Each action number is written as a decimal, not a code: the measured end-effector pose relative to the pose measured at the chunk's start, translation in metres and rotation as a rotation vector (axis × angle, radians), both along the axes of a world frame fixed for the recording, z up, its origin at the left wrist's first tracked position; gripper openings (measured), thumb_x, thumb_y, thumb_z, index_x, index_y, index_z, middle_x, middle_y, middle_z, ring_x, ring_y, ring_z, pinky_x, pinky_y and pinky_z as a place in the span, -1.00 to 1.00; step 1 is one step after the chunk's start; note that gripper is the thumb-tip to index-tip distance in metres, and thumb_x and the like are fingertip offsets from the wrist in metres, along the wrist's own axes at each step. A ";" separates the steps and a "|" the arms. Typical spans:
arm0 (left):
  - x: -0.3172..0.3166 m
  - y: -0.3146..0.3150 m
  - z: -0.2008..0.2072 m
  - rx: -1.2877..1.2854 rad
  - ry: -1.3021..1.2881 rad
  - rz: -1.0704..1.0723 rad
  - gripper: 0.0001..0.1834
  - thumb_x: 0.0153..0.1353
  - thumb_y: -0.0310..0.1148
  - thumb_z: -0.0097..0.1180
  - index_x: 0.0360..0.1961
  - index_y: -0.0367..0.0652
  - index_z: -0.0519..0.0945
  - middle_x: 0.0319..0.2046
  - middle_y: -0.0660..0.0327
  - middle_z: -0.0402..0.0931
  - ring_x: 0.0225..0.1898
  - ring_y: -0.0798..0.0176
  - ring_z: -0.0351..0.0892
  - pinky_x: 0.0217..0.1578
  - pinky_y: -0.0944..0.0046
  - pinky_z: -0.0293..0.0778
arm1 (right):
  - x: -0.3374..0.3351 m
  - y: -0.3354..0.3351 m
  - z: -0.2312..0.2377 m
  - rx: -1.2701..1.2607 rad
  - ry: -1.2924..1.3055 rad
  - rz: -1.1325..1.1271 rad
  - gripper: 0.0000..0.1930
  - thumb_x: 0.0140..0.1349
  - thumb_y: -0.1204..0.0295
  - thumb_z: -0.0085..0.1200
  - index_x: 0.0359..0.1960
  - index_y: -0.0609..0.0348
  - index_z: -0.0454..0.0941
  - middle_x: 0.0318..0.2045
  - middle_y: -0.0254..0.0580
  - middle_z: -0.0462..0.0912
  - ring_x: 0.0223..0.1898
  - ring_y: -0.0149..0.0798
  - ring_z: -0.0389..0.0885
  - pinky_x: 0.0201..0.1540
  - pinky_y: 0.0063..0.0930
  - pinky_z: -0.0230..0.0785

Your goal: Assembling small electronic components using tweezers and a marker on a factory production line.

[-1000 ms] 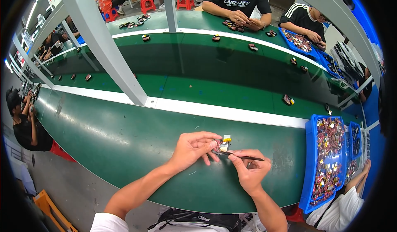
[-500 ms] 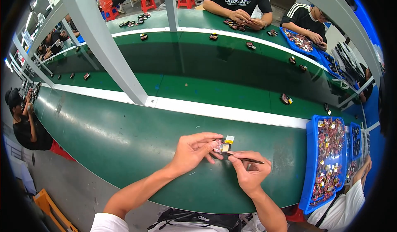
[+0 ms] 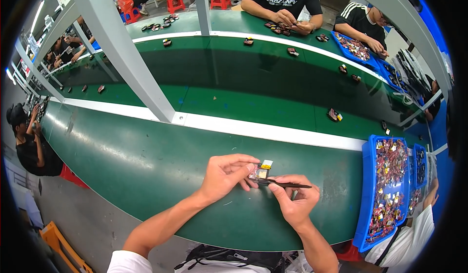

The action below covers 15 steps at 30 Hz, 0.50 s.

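My left hand (image 3: 224, 176) pinches a small black casing (image 3: 261, 173) between thumb and fingers, just above the green bench. Inside the casing are reddish parts and a pale square. A small silver-white block with yellow tape (image 3: 266, 164), which looks like a battery cell, sticks out at its far edge. In my right hand (image 3: 296, 202) is a pair of black tweezers (image 3: 291, 185), gripped between thumb and fingers. Their tips reach the casing's near edge; whether they clasp anything there is too small to tell.
A blue tray (image 3: 364, 195) of red-and-white electronic parts stands at the bench's right end. Beyond a white rail (image 3: 253, 133) runs a green conveyor belt (image 3: 273, 108) carrying scattered casings. A grey metal post (image 3: 131, 63) rises at the left. Co-workers sit across the belt and at both sides.
The tweezers have turned slightly and show broader along the casing's near edge. My left hand and the casing have shifted a little left. Pieces on the belt have crept left.
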State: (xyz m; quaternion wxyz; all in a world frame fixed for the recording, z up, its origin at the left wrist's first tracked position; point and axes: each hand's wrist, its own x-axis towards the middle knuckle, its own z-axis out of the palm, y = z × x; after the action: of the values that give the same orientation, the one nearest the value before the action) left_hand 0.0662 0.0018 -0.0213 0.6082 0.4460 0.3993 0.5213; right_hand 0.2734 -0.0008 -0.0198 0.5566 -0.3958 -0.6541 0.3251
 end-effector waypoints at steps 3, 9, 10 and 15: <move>0.001 0.000 -0.001 -0.014 -0.016 -0.001 -0.76 0.39 -0.55 0.10 0.00 -0.48 0.63 -0.26 -0.04 0.70 -0.37 0.10 0.78 -0.48 0.34 0.69 | 0.000 0.001 0.002 0.041 -0.050 0.030 -0.84 0.01 0.64 0.43 -0.37 0.25 0.69 -0.38 -0.17 0.80 -0.77 -0.65 0.28 -0.70 -0.69 0.08; 0.006 0.001 -0.001 -0.011 0.002 -0.013 -0.75 0.39 -0.53 0.10 0.00 -0.47 0.63 -0.27 -0.03 0.70 -0.38 0.13 0.77 -0.47 0.35 0.69 | 0.002 0.002 0.002 0.112 -0.095 0.060 -0.82 -0.02 0.65 0.43 -0.38 0.22 0.69 -0.37 -0.14 0.80 -0.80 -0.62 0.28 -0.72 -0.67 0.09; 0.005 0.000 0.000 -0.008 0.003 -0.015 -0.75 0.39 -0.53 0.10 0.00 -0.47 0.63 -0.27 -0.03 0.70 -0.38 0.14 0.77 -0.47 0.35 0.69 | 0.001 0.001 0.002 0.117 -0.109 0.060 -0.83 -0.02 0.64 0.43 -0.38 0.22 0.69 -0.37 -0.15 0.80 -0.81 -0.61 0.27 -0.71 -0.67 0.10; 0.002 -0.003 0.001 0.012 0.056 -0.016 -0.76 0.39 -0.53 0.10 0.01 -0.45 0.64 -0.29 -0.02 0.71 -0.40 0.20 0.76 -0.46 0.37 0.68 | -0.002 0.000 0.005 0.131 -0.124 0.066 -0.84 -0.01 0.63 0.43 -0.39 0.20 0.70 -0.38 -0.18 0.80 -0.81 -0.60 0.27 -0.69 -0.66 0.14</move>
State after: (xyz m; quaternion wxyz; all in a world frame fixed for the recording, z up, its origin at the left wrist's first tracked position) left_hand 0.0678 -0.0016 -0.0202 0.5980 0.4673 0.4095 0.5063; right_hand 0.2710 -0.0012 -0.0149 0.5287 -0.3561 -0.7198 0.2749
